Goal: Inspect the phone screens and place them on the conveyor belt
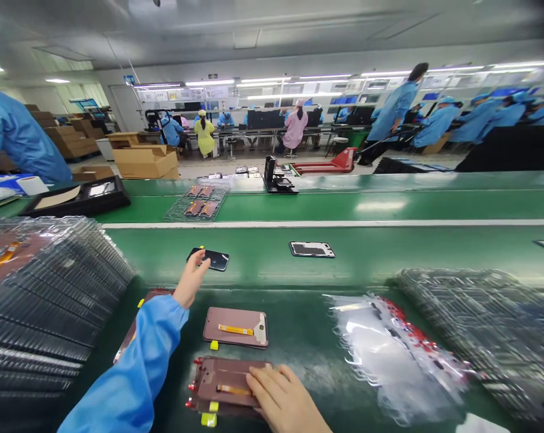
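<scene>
My left hand [193, 279], in a blue sleeve, reaches over the left end of a dark, glossy phone screen [218, 260] on the green belt. Its thumb and forefinger are apart; whether they touch the screen I cannot tell. Flat on the right end of a stack of brownish phone screen panels [229, 376] rests my right hand [285, 400]. The stack has yellow tabs and red-tipped film tabs, and an orange flex cable on top. Just beyond it lies a single similar panel [236, 326]. Another panel [130, 337] is partly hidden by my left sleeve.
Tall stacked clear trays [50, 325] stand at left, more trays [484, 325] at right. Clear films [393, 355] with red tabs lie beside them. A phone frame [312, 249] sits on the belt. Farther off are a tray of panels [200, 201], a black fixture [276, 177] and several co-workers.
</scene>
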Demonstrator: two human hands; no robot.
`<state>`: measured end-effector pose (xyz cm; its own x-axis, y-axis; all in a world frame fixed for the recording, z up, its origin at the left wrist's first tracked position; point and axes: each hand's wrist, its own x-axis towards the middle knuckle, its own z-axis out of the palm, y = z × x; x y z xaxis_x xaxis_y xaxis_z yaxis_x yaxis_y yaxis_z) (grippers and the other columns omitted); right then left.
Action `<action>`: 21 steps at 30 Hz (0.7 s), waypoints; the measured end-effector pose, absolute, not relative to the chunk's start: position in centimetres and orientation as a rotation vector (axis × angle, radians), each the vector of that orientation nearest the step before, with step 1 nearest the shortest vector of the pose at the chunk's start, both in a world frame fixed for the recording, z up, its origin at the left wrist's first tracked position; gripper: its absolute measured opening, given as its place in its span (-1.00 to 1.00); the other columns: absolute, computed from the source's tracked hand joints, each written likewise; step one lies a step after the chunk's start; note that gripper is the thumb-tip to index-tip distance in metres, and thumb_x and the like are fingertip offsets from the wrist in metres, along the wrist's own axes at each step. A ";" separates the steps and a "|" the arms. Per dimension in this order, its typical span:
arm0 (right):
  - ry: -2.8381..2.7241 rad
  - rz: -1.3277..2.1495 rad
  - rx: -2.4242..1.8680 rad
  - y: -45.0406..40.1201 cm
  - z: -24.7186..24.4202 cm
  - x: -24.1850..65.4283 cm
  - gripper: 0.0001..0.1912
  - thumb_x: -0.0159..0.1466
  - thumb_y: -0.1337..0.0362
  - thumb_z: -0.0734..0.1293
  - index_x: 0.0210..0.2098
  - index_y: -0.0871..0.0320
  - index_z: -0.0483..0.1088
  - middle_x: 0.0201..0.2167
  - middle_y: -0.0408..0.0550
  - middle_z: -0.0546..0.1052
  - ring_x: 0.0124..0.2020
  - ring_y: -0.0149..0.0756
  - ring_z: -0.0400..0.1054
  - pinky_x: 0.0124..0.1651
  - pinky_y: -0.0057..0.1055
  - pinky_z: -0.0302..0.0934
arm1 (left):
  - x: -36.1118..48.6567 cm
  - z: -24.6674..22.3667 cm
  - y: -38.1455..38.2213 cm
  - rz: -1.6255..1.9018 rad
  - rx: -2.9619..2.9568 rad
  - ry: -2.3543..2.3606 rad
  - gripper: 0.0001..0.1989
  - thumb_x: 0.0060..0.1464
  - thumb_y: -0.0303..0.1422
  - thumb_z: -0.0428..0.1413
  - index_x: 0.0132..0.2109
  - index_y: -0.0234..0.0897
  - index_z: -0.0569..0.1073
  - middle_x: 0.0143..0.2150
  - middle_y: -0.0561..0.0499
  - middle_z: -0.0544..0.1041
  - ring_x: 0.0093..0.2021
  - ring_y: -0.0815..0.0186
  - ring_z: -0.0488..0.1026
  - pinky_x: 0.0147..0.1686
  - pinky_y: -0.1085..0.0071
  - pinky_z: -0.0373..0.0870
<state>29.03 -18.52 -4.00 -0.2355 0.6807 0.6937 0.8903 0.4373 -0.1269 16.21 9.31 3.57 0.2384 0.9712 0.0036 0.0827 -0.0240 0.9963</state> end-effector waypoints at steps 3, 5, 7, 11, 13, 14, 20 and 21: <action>-1.894 -0.365 -1.417 -18.4 -1.4 30.5 -0.63 0.35 0.50 0.09 0.08 0.38 0.35 -0.07 0.18 0.60 -0.06 -0.23 0.48 -0.12 -0.33 0.38 | 15.2 4.0 4.4 0.971 1.343 1.043 -0.63 0.10 -0.25 0.12 0.04 -0.24 0.35 0.05 -0.13 0.43 0.07 0.19 0.39 0.02 0.28 0.33; -1.767 -0.429 -1.524 -18.2 -0.3 31.0 -0.61 0.34 0.52 0.11 0.12 0.40 0.32 -0.03 0.23 0.57 -0.01 -0.21 0.47 -0.06 -0.30 0.38 | 15.1 4.1 0.7 0.837 1.330 0.960 -0.62 0.02 -0.24 0.20 -0.03 -0.28 0.39 -0.12 -0.09 0.48 -0.12 0.20 0.47 -0.13 0.27 0.41; -1.698 -0.551 -1.603 -17.8 0.3 30.9 -0.62 0.34 0.52 0.12 0.11 0.39 0.33 0.00 0.25 0.56 0.01 -0.16 0.46 -0.04 -0.23 0.37 | 15.6 4.0 -2.9 0.601 1.321 0.749 -0.52 -0.11 -0.26 0.33 -0.02 -0.31 0.46 -0.15 -0.13 0.54 -0.15 0.14 0.51 -0.11 0.21 0.45; -1.848 -0.572 -1.606 -17.6 1.3 30.1 -0.62 0.39 0.26 0.20 0.10 0.36 0.37 0.05 0.27 0.53 0.04 0.01 0.43 -0.02 -0.06 0.36 | 17.4 3.1 -7.3 0.563 1.095 0.635 -0.58 0.09 -0.08 0.20 -0.02 -0.28 0.50 -0.03 -0.17 0.56 0.05 0.10 0.47 0.15 0.17 0.31; -1.830 -0.411 -1.588 -17.8 1.8 30.5 -0.54 0.38 0.06 0.21 0.08 0.28 0.40 0.06 0.24 0.51 0.03 0.01 0.43 -0.04 -0.06 0.38 | 17.9 2.9 -7.8 0.661 1.019 0.767 -0.61 0.13 -0.06 0.15 -0.05 -0.26 0.52 -0.04 -0.14 0.58 0.08 0.10 0.46 0.18 0.19 0.30; -1.736 -0.340 -1.605 -17.9 1.9 30.9 -0.54 0.38 0.04 0.20 0.07 0.24 0.41 0.05 0.22 0.51 0.02 -0.01 0.42 -0.04 -0.08 0.39 | 18.0 2.9 -7.8 0.663 1.012 0.777 -0.60 0.13 -0.06 0.16 -0.03 -0.25 0.52 -0.02 -0.13 0.58 0.11 0.09 0.44 0.19 0.19 0.28; -1.239 0.030 -1.656 -17.4 2.1 34.6 -0.78 0.39 0.22 0.25 -0.10 0.09 0.51 -0.06 0.06 0.51 -0.10 -0.20 0.47 -0.10 -0.30 0.44 | 17.6 4.4 -8.3 0.332 1.108 0.599 -0.52 0.12 -0.07 0.17 0.10 -0.21 0.47 0.09 -0.12 0.55 0.13 0.07 0.42 0.14 0.19 0.34; -1.258 0.037 -1.630 -17.3 2.2 34.8 -0.80 0.38 0.24 0.26 -0.17 0.09 0.53 -0.07 0.05 0.51 -0.15 -0.23 0.48 -0.14 -0.33 0.45 | 17.6 4.4 -8.5 0.306 1.117 0.594 -0.50 0.13 -0.05 0.16 0.12 -0.21 0.45 0.08 -0.12 0.55 0.12 0.06 0.43 0.12 0.18 0.36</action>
